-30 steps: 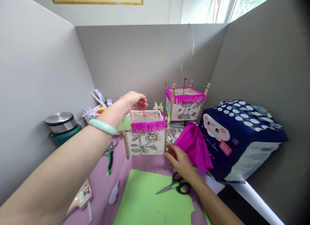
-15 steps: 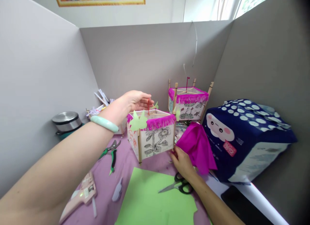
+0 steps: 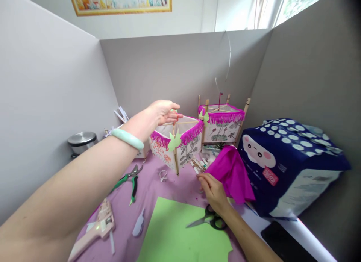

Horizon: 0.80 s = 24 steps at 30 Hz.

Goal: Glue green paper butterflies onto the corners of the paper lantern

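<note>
My left hand (image 3: pixel 166 111), a pale green bangle on its wrist, has the red cord (image 3: pixel 175 115) of a paper lantern looped at its fingers. From that cord hangs the box-shaped lantern (image 3: pixel 160 146), a corner towards me, with wooden posts, pink fringe, drawn flowers and green paper leaf shapes (image 3: pixel 174 141). My right hand (image 3: pixel 213 188) is below and right of the lantern, apart from it, fingers pinched together; anything between them is hidden. Beside that hand lies pink paper (image 3: pixel 232 175). Scissors (image 3: pixel 210 218) rest under the right wrist on a green sheet (image 3: pixel 180 235).
A second fringed lantern (image 3: pixel 222 130) stands behind at the right. A large blue package (image 3: pixel 287 160) and a black phone-like slab (image 3: pixel 284 241) are on the right. Green-handled pliers (image 3: pixel 132 179), a pink glue gun (image 3: pixel 101 224) and a metal-lidded pot (image 3: pixel 81 140) are on the left.
The lantern has turned so a corner faces me, and its base has risen. My right hand has come away from its post. A small white loop on the cloth has come into view.
</note>
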{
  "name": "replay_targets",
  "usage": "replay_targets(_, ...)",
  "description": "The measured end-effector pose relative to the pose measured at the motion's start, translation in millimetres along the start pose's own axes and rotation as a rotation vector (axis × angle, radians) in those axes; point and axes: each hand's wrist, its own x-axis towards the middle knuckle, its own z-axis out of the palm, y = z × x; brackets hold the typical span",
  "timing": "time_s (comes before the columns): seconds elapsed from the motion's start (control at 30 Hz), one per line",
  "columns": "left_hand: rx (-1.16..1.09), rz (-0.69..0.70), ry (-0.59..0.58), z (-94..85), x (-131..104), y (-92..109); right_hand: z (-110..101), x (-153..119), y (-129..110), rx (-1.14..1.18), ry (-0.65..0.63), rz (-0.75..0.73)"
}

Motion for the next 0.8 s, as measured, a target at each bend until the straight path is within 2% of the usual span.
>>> replay_targets(0.2, 0.001, -0.06, -0.037, -5.0, 12, 3, 15, 0, -20, -0.047, -0.058, -0.022)
replay_targets(0.43, 0.212, -0.057, 0.011, -27.6, 25, 3, 32, 0, -22, -0.17, 0.018, 0.039)
replay_targets(0.67, 0.207, -0.102, 0.074, -29.3, 21, -3, 26, -2, -19, -0.099, 0.009, -0.004)
replay_targets(0.8, 0.189, -0.131, 0.044, -28.8, 22, -8, 22, -3, -23, -0.037, -0.013, -0.038)
